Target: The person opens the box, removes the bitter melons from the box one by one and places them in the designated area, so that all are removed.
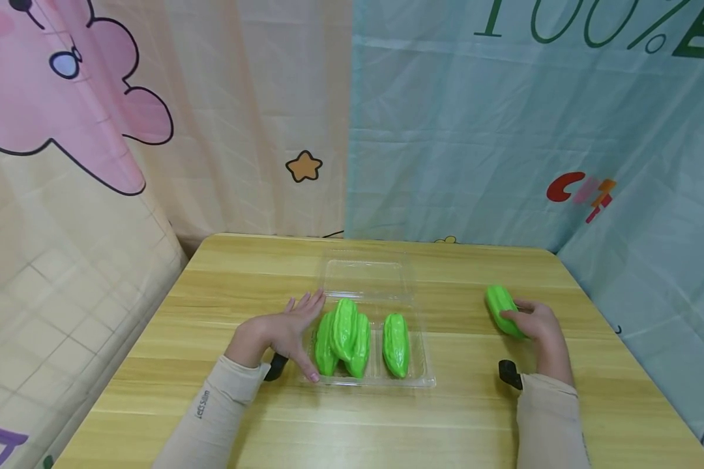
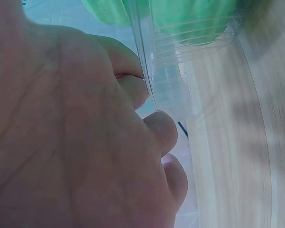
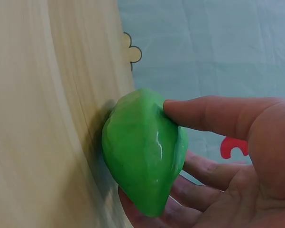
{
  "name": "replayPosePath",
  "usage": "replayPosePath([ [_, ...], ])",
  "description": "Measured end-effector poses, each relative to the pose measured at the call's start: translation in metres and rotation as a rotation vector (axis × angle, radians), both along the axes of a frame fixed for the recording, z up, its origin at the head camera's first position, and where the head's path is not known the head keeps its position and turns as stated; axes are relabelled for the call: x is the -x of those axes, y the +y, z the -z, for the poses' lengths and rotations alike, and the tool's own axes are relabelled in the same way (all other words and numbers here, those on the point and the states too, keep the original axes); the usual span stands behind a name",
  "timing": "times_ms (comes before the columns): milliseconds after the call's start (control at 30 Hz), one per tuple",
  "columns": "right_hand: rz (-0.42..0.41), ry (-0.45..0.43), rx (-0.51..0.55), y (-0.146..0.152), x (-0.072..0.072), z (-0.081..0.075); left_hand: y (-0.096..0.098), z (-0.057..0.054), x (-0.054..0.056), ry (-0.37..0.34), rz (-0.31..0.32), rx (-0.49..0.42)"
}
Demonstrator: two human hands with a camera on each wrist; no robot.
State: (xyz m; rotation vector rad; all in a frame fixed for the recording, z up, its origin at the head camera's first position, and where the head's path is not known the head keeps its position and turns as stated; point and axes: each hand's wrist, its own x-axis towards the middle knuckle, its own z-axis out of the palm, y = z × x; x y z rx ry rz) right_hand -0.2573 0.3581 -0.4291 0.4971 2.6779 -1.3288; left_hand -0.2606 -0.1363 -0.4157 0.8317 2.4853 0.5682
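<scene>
A green ridged fruit (image 1: 502,306) is held in the right hand (image 1: 536,320), gripped between thumb and curled fingers, toward the right side of a wooden table (image 1: 457,417); whether the tabletop is touched by it cannot be told. Well apart from it, near the middle of the table, a clear plastic box (image 1: 420,358) is seen, its transparent lid (image 1: 364,277) laid back on the far side. The box's left edge is touched by the left hand (image 1: 287,331), which is spread wide, thumb held apart from the fingers, with nothing grasped. Inside the box, three similar fruits (image 1: 345,329) are clustered at the left, one stacked on two, while a lone fruit (image 1: 396,345) is placed at the right. The table is backed by printed curtains (image 1: 446,130).
</scene>
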Motion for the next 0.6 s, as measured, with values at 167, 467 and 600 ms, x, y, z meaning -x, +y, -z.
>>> replayPosePath([
  [167,0.002,-0.016,0.019,0.0037,0.0016,0.0034,-0.0004,0.0005,-0.0001,-0.002,0.005,-0.010],
  [467,-0.016,-0.058,0.015,0.0093,-0.0025,-0.0026,0.0009,0.0003,-0.0010,0.001,0.002,-0.001],
  [600,0.001,-0.062,0.040,0.0095,-0.0031,-0.0045,0.0020,-0.0004,-0.0012,0.003,-0.003,0.002],
])
